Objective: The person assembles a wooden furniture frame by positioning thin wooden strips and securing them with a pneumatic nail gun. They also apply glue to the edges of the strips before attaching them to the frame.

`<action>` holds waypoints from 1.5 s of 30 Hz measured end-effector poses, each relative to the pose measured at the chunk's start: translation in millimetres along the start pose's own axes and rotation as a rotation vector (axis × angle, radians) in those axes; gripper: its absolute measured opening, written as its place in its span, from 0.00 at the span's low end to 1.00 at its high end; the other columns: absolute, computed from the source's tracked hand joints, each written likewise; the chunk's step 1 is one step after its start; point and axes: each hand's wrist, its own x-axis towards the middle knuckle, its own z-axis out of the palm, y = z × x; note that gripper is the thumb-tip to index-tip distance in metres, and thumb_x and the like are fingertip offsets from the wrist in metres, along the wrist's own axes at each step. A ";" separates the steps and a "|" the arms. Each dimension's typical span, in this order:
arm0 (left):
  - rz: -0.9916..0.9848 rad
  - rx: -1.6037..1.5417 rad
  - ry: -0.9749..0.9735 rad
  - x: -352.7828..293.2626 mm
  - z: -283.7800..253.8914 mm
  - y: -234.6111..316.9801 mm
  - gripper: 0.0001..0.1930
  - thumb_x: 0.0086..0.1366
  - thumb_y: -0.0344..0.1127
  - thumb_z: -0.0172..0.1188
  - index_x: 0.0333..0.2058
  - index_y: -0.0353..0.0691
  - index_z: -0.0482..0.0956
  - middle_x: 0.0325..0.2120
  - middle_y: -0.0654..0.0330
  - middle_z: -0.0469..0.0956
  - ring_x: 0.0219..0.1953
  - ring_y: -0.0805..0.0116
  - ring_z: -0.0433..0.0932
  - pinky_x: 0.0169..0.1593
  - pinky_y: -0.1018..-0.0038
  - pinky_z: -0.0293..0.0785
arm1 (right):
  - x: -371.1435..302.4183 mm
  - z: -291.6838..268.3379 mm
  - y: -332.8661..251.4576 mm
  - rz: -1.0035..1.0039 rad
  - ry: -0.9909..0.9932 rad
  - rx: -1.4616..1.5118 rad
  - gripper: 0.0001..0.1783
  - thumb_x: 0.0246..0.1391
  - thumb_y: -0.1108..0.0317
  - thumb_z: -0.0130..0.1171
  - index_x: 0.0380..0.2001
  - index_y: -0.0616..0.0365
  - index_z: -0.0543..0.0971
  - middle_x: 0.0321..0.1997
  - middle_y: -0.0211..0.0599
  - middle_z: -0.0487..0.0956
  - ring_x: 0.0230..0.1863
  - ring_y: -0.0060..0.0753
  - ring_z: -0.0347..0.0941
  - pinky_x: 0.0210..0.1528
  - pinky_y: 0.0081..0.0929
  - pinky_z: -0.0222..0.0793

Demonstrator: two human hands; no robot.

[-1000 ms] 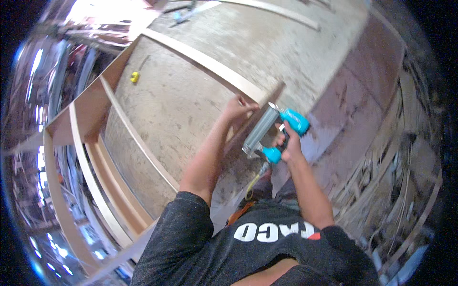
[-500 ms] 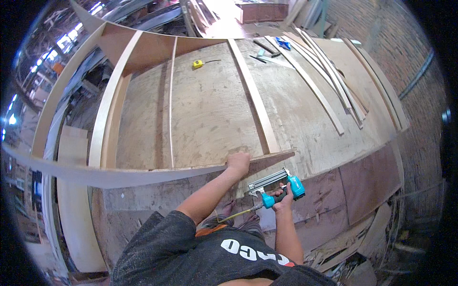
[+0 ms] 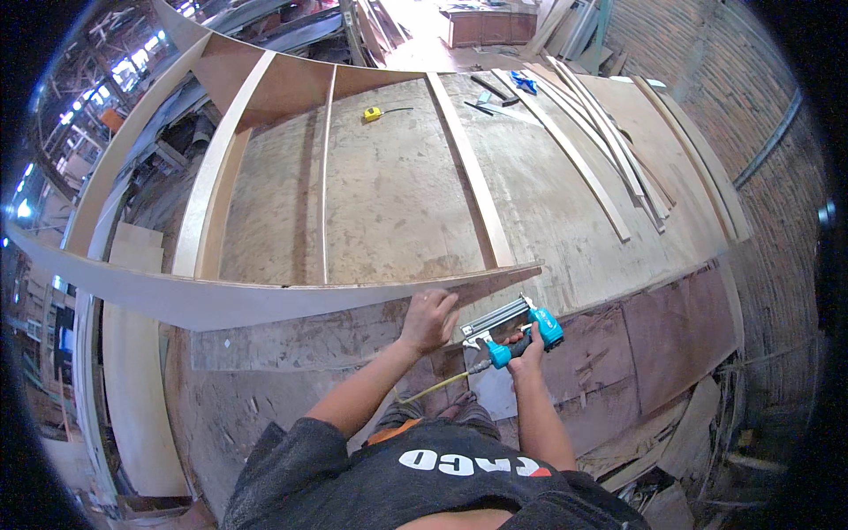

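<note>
My right hand (image 3: pixel 527 355) is wrapped round the handle of a teal nail gun (image 3: pixel 548 329), its silver magazine pointing up and left. A yellow air hose (image 3: pixel 442 383) runs from the handle toward my legs. My left hand (image 3: pixel 430 320), fingers curled together, is just on the near side of a wooden frame's front rail (image 3: pixel 309 299), close to its tapered right end. Whether anything is in those fingers, I cannot make out. Pale crosspieces (image 3: pixel 468 168) run from that rail to the curved far rail (image 3: pixel 291 79). The frame lies on a wide plywood-topped bench (image 3: pixel 380 203).
A yellow tape measure (image 3: pixel 372 114) lies inside the frame. To its right are a hammer (image 3: pixel 495 87), a blue item (image 3: pixel 523 83) and several loose wood strips (image 3: pixel 609 132). Scrap wood (image 3: pixel 689 442) is piled at lower right, near a brick wall (image 3: pixel 768 88).
My left hand has come off the front rail's top edge and moved slightly toward me, fingers curled. The nail gun stays in my right hand, nearly in place. The view has shifted slightly.
</note>
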 end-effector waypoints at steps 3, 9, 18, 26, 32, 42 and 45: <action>-0.039 -0.073 -0.055 -61.5 -9.9 0.1 0.11 0.59 0.37 0.67 0.39 0.41 0.80 0.41 0.54 0.77 0.44 0.52 0.78 0.47 0.58 0.71 | 1.1 -2.3 -0.9 -0.023 0.003 0.018 0.21 0.66 0.45 0.60 0.33 0.51 0.74 0.22 0.29 0.72 0.23 0.32 0.70 0.30 0.38 0.72; -0.237 -0.168 -0.107 -201.3 -25.6 -44.2 0.05 0.60 0.33 0.65 0.31 0.40 0.80 0.32 0.51 0.77 0.38 0.46 0.78 0.42 0.51 0.72 | 1.0 4.4 1.1 -0.016 0.072 0.083 0.19 0.67 0.48 0.59 0.35 0.52 0.72 0.22 0.30 0.71 0.22 0.33 0.71 0.28 0.39 0.73; -0.833 0.038 -0.165 -391.1 -66.3 -93.1 0.07 0.62 0.34 0.61 0.33 0.37 0.81 0.36 0.45 0.81 0.40 0.39 0.80 0.43 0.47 0.75 | -35.4 19.2 -16.5 -0.124 0.051 0.020 0.20 0.63 0.50 0.63 0.29 0.51 0.69 0.19 0.28 0.70 0.19 0.27 0.66 0.26 0.30 0.68; -0.641 0.308 -1.170 -553.4 -62.0 -69.6 0.16 0.70 0.44 0.54 0.42 0.46 0.89 0.42 0.50 0.87 0.48 0.49 0.85 0.53 0.52 0.79 | 15.9 59.5 -63.0 -0.135 0.149 0.089 0.18 0.64 0.51 0.60 0.31 0.52 0.70 0.20 0.29 0.68 0.19 0.29 0.66 0.24 0.36 0.68; -0.858 0.039 -0.746 -518.4 -25.4 2.3 0.14 0.67 0.44 0.61 0.41 0.42 0.88 0.35 0.54 0.87 0.42 0.56 0.86 0.45 0.57 0.81 | 93.4 78.5 -149.5 -0.299 0.101 -0.055 0.14 0.62 0.56 0.61 0.33 0.51 0.69 0.20 0.29 0.66 0.19 0.30 0.65 0.25 0.36 0.69; -1.627 -0.415 -0.367 -393.9 30.0 23.3 0.13 0.64 0.40 0.67 0.39 0.35 0.86 0.30 0.58 0.84 0.33 0.65 0.83 0.38 0.65 0.79 | 100.1 84.3 -260.0 -0.177 0.286 -1.417 0.23 0.59 0.47 0.65 0.33 0.60 0.82 0.28 0.40 0.84 0.30 0.35 0.83 0.26 0.39 0.78; -1.676 -0.453 -0.286 -343.3 13.4 35.0 0.14 0.63 0.39 0.68 0.39 0.32 0.86 0.29 0.58 0.83 0.30 0.67 0.81 0.35 0.68 0.78 | 114.3 92.7 -309.9 -0.295 0.135 -1.887 0.23 0.57 0.49 0.66 0.20 0.58 0.84 0.24 0.46 0.84 0.34 0.39 0.85 0.32 0.39 0.79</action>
